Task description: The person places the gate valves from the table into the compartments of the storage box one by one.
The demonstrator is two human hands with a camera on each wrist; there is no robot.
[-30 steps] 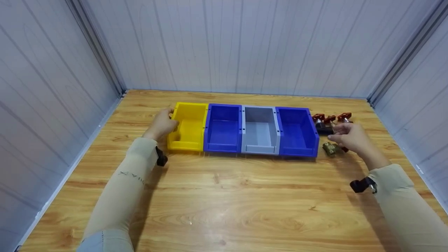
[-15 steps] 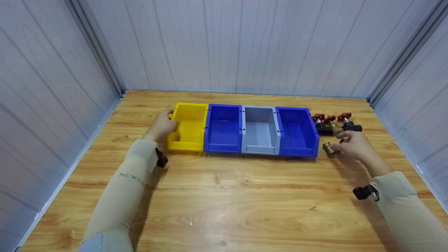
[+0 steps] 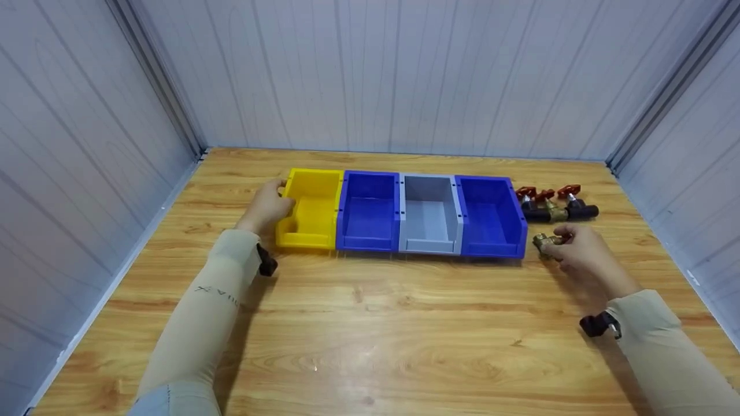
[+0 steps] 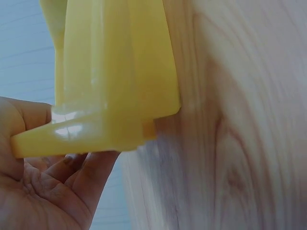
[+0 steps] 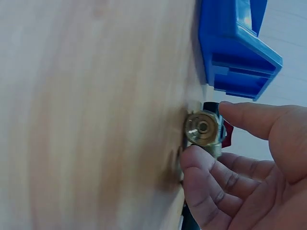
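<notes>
My left hand (image 3: 266, 208) grips the left wall of the yellow storage bin (image 3: 306, 240), the leftmost in a joined row. In the left wrist view the bin's wall (image 4: 115, 72) passes between thumb and fingers. Over on the right, my right hand (image 3: 584, 254) pinches a small brass valve (image 3: 541, 240) lying at the table, just right of the row's end. Seen from the right wrist, the valve's round brass end (image 5: 202, 128) faces the camera, with the thumb above it and curled fingers below. The hand covers the rest of the valve.
Right of the yellow bin come a blue bin (image 3: 368, 244), a grey bin (image 3: 429, 247) and another blue bin (image 3: 491, 251). Several red-handled valves (image 3: 558, 214), black and brass, lie behind my right hand. Panelled walls (image 3: 370, 75) enclose the wooden table (image 3: 370, 335).
My right hand has drawn back from the red-handled valves toward the brass valve and now has its fingers closed around it. My left hand stays on the yellow bin.
</notes>
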